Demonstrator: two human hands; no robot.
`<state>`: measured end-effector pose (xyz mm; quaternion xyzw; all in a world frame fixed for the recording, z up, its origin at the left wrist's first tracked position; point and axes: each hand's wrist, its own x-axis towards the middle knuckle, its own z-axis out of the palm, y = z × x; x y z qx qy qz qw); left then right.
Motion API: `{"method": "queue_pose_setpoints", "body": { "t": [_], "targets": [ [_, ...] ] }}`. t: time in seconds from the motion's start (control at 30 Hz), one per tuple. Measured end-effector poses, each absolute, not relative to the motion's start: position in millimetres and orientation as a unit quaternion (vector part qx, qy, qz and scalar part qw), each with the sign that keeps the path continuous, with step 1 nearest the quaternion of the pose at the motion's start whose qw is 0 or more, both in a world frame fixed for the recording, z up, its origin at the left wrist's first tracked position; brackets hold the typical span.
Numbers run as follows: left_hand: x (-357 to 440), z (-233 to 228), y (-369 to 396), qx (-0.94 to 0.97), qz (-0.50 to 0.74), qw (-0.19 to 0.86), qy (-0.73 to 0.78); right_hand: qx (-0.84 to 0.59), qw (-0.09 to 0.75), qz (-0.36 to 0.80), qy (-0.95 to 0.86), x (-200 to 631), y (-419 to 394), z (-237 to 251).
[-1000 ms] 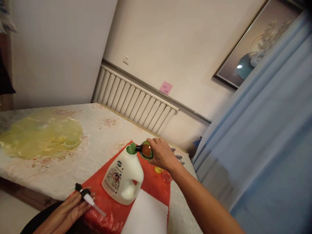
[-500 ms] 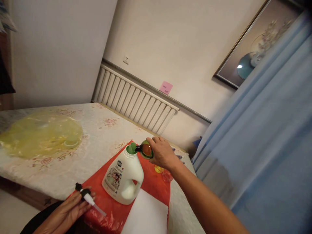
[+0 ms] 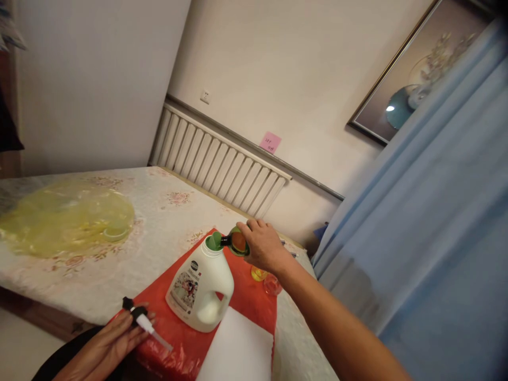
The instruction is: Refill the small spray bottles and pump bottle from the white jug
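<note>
Gripped in my right hand (image 3: 264, 243) is a green bottle (image 3: 238, 242) with an orange label, tipped on its side. Its black neck points left and meets the green spout (image 3: 214, 241) in the mouth of a large white detergent jug (image 3: 200, 286). The jug stands upright, its handle toward the right. At the lower left, my left hand (image 3: 121, 333) holds a pump dispenser top (image 3: 139, 316), black at the head with a white collar and a clear tube pointing down right. Whether liquid flows from the bottle cannot be made out.
Under the jug lies a red plastic sheet (image 3: 254, 299) with a white paper sheet (image 3: 240, 346) on it. Yellow (image 3: 257, 273) and pink (image 3: 272, 284) clear items sit behind my right wrist. A yellow plastic bag (image 3: 67, 219) spreads across the flowered tablecloth (image 3: 159, 222). A blue curtain (image 3: 428, 211) hangs at right.
Almost nothing differs. The bottle stays tipped at the jug's mouth, and my right hand and forearm have shifted very slightly. My left hand keeps the pump top in the same place.
</note>
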<state>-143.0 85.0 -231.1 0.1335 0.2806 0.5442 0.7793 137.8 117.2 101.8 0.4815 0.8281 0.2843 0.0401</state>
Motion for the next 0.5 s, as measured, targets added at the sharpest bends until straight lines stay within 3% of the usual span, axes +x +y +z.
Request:
{"method": "queue_pose_setpoints", "body": {
  "t": [0.5],
  "targets": [
    [-142.7, -236.3, 86.7, 0.121, 0.548, 0.776, 0.288, 0.458, 0.067, 0.306, 0.832, 131.9, 117.9, 108.0]
  ]
}}
